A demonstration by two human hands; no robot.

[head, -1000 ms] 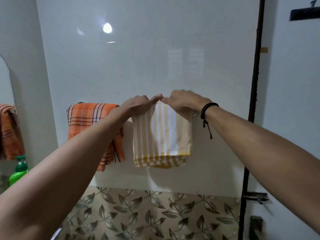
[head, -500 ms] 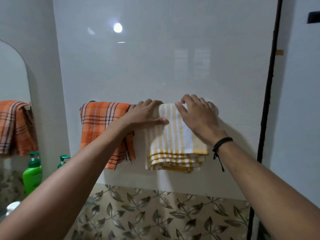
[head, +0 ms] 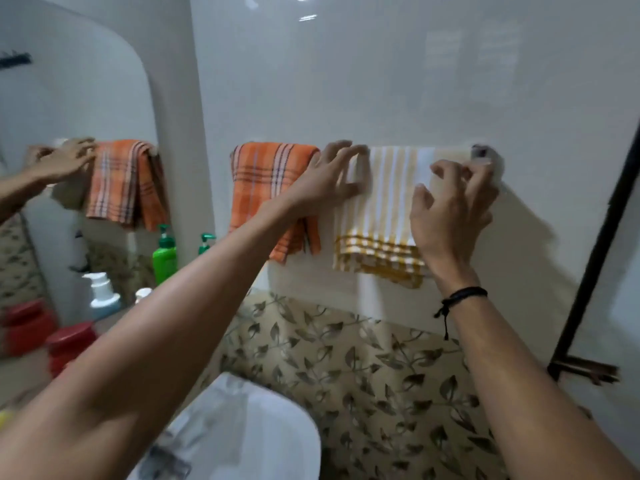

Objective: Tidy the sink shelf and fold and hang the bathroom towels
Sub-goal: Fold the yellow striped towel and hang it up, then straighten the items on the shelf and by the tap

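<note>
A folded yellow-and-white striped towel (head: 388,206) hangs over the wall rail, whose right end bracket (head: 481,152) shows. To its left on the same rail hangs an orange plaid towel (head: 266,181). My left hand (head: 329,181) lies flat with spread fingers on the striped towel's left edge. My right hand (head: 450,209) hovers over the towel's right side, fingers curled and apart, holding nothing. A black cord bracelet circles my right wrist.
A mirror (head: 69,150) at the left reflects the orange towel and a hand. On the sink shelf stand a green pump bottle (head: 165,258), a white pump bottle (head: 102,292) and a red jar (head: 71,344). A white toilet lid (head: 249,431) lies below. A black door frame (head: 602,237) runs down the right.
The view has tilted down and left, bringing the mirror, shelf and toilet into sight. My right hand has lifted off the striped towel and curled; my left hand still rests on its left edge.
</note>
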